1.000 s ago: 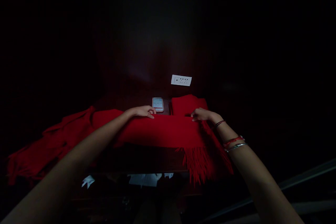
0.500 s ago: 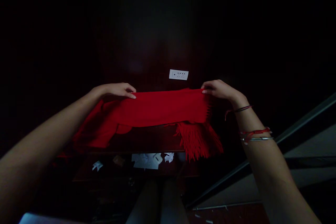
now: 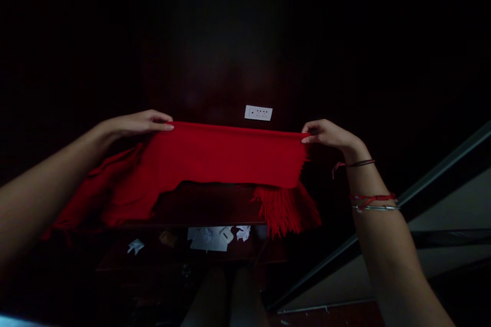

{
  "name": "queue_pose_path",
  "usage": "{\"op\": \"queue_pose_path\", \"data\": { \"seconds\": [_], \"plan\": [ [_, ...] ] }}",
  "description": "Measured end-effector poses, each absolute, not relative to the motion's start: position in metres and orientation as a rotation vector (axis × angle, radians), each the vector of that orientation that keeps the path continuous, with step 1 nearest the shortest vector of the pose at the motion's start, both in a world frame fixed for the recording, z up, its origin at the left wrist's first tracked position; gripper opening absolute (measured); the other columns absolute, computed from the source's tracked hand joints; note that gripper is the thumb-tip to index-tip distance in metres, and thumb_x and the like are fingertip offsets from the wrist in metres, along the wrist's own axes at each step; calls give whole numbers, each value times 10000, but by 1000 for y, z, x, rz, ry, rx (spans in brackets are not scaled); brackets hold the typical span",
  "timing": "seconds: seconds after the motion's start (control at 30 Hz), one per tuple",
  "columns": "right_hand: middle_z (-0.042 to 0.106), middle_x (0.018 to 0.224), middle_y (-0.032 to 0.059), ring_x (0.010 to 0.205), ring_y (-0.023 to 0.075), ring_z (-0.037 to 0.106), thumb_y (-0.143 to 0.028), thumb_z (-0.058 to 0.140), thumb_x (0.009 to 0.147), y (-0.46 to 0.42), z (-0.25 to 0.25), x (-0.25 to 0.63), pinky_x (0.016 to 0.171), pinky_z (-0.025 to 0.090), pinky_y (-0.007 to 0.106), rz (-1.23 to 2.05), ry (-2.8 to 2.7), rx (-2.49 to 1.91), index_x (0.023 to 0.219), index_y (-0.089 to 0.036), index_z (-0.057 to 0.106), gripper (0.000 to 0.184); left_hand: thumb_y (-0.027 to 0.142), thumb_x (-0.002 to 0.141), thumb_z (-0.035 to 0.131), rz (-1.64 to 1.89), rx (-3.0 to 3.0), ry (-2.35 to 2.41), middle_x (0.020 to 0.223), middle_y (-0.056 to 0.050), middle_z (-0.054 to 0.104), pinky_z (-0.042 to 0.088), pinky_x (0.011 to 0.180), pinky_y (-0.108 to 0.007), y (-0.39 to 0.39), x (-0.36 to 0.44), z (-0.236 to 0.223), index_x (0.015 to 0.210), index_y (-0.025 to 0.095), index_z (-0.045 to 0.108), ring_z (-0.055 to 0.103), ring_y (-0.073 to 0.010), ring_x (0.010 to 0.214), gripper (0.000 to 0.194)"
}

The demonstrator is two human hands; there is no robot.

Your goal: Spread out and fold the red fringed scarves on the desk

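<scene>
Pinching one red, fringed fabric cloth (image 3: 233, 156), one bare left hand (image 3: 148, 122) and one bare right hand (image 3: 328, 133) stretch it near one white rectangular socket plate (image 3: 258, 113).

Shadow and edges take parts of my view.
My red cloth (image 3: 230, 156) hides the far part of the bench (image 3: 215, 202); its left end fades into the dark. My left forearm (image 3: 49, 184) leaves by the left edge, my right forearm (image 3: 383, 235) and legs (image 3: 209, 291) by the bottom. A brownish object (image 3: 168, 238) below is too dim to name; a pale shape (image 3: 13, 321) is cut off bottom left.
</scene>
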State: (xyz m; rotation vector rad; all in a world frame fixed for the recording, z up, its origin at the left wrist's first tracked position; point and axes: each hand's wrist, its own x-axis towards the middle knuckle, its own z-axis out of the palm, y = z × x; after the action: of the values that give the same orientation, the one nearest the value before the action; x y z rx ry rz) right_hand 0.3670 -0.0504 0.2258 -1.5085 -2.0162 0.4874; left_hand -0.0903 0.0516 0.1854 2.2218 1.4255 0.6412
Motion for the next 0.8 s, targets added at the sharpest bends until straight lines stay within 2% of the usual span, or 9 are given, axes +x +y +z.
{"op": "queue_pose_path", "data": {
  "seconds": [0.13, 0.27, 0.37, 0.5, 0.67, 0.8],
  "plan": [
    [565, 598, -12, 544, 105, 484, -232, 683, 524, -46, 227, 370, 527, 373, 233, 554, -1967, -1498, 669, -176, 620, 168, 467, 627, 545, 677, 2266, 1195, 613, 39, 505, 340, 555, -192, 60, -99, 196, 650, 146, 544, 428, -95, 606, 322],
    [605, 675, 13, 581, 123, 501, -225, 690, 517, -52, 229, 374, 562, 392, 251, 563, -1980, -1534, 691, -174, 652, 185, 495, 613, 537, 575, 2393, 1172, 682, 22, 558, 352, 593, -233, 63, -103, 206, 669, 189, 586, 472, -141, 676, 315],
    [586, 617, 7, 548, 112, 485, -257, 687, 524, -62, 232, 377, 538, 381, 242, 576, -1985, -1569, 622, -164, 641, 142, 509, 635, 519, 538, 2428, 1145, 738, 14, 586, 364, 607, -244, 65, -105, 214, 718, 220, 596, 498, -162, 707, 311],
    [538, 558, -23, 518, 89, 463, -303, 678, 526, -54, 228, 386, 519, 364, 226, 684, -2012, -1621, 605, -140, 600, 197, 527, 687, 454, 417, 2516, 1166, 637, 18, 531, 351, 560, -196, 79, -100, 218, 660, 157, 573, 457, -115, 619, 389],
    [545, 603, -25, 547, 82, 477, -323, 653, 529, 16, 186, 403, 551, 376, 216, 868, -2033, -1601, 686, -120, 578, 267, 492, 717, 429, 329, 2528, 1178, 688, 8, 553, 357, 598, -185, 134, -74, 174, 704, 112, 565, 463, -112, 652, 404],
    [575, 615, -4, 562, 92, 497, -243, 603, 585, 80, 135, 402, 558, 388, 207, 622, -2157, -1914, 702, -102, 598, 183, 486, 723, 398, 175, 2549, 1353, 741, -18, 592, 372, 605, -208, 184, -50, 105, 733, 149, 578, 515, -141, 660, 381]
  ]
}}
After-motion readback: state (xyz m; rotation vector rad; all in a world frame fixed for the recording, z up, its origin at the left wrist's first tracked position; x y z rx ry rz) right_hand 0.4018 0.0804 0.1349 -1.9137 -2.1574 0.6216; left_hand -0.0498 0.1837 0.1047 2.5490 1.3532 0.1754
